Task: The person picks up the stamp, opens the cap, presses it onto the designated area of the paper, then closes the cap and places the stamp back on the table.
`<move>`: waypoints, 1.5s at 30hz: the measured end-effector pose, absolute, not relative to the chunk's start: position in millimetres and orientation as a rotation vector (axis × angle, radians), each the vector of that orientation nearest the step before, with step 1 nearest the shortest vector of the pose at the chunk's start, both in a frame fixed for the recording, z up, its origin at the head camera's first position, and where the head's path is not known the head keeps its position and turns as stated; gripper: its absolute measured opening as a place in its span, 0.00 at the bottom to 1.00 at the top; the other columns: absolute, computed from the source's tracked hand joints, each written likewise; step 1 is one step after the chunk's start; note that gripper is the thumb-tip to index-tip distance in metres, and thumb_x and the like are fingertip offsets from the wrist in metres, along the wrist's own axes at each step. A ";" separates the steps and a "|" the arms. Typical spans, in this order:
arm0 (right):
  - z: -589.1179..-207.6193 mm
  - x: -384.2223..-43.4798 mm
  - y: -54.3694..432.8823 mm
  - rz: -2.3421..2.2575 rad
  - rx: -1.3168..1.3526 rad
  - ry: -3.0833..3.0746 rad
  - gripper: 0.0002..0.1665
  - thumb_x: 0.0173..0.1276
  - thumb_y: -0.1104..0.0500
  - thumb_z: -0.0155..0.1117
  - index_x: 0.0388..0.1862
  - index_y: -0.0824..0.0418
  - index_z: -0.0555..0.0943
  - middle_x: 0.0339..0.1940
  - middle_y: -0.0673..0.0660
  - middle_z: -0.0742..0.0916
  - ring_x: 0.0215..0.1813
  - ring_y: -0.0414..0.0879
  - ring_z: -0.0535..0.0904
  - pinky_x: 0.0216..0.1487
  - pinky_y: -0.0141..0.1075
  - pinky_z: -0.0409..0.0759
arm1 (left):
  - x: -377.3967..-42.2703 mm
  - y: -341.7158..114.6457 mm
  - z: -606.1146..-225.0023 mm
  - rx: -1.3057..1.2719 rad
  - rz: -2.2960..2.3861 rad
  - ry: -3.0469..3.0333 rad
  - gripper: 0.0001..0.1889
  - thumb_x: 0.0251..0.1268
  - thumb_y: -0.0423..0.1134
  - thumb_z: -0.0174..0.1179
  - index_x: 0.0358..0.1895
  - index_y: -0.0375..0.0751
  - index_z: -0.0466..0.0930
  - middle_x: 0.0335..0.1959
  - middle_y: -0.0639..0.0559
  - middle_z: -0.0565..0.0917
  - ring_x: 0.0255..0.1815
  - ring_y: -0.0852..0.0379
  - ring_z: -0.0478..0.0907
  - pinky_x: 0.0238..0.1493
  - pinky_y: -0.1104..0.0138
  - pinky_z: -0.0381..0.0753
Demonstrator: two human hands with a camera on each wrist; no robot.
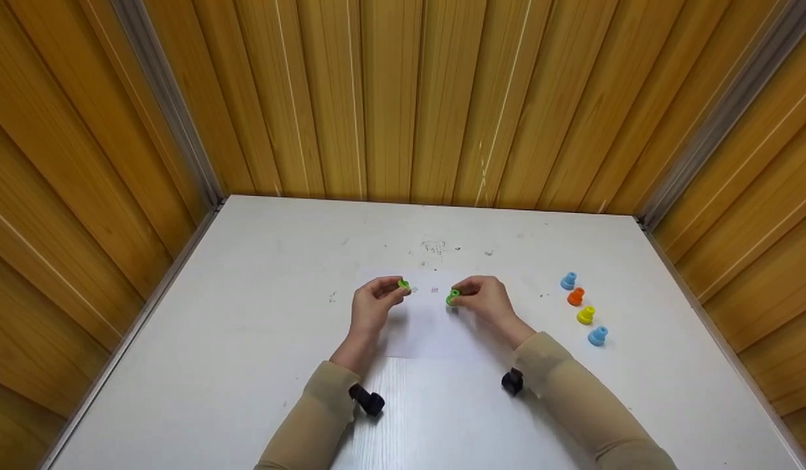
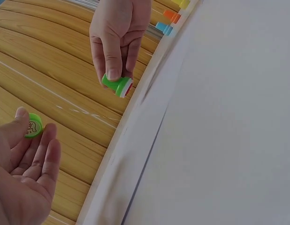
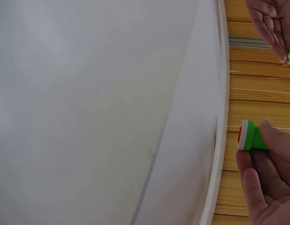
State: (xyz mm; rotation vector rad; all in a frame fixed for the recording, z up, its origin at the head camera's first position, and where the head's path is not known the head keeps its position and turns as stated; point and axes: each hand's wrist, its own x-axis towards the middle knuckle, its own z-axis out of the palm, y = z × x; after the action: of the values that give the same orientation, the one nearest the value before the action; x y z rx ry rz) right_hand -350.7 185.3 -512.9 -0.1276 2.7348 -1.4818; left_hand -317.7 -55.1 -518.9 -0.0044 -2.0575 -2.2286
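Note:
In the head view my left hand [image 1: 371, 308] pinches a small round green cap [image 1: 404, 285] between thumb and fingertips. A little cartoon drawing shows on the cap's flat face in the left wrist view. My right hand [image 1: 489, 299] grips a green toy stamp [image 1: 452, 298] by its narrow handle. The stamp's red face, ringed in white, is uncovered in the right wrist view. Both hands are raised over a white sheet of paper [image 1: 416, 336], cap and stamp apart. A small red print [image 1: 434, 290] lies on the paper between the hands.
To the right of my right hand stand a blue stamp [image 1: 568, 281], an orange stamp [image 1: 575, 296], a yellow stamp [image 1: 586, 315] and another blue stamp [image 1: 598, 336] in a row. The white table [image 1: 246, 294] has dark smudges. Wood-panelled walls [image 1: 389, 98] enclose it.

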 end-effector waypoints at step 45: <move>-523.1 -357.9 173.0 -1.330 -0.217 2.747 0.11 0.55 0.71 0.79 0.36 0.63 0.87 0.35 0.56 0.91 0.38 0.43 0.85 0.41 0.32 0.85 | -315.6 -56.2 -519.0 -0.001 -2.252 -2.089 0.14 0.66 0.30 0.69 0.53 0.30 0.85 0.46 0.41 0.90 0.44 0.55 0.90 0.49 0.65 0.90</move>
State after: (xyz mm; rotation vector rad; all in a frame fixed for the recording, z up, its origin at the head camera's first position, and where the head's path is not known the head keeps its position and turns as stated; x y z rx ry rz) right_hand -357.9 173.0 -523.1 -0.2167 2.7471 -1.3304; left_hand -315.6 -56.2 -519.0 -0.0014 -2.0894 -2.2524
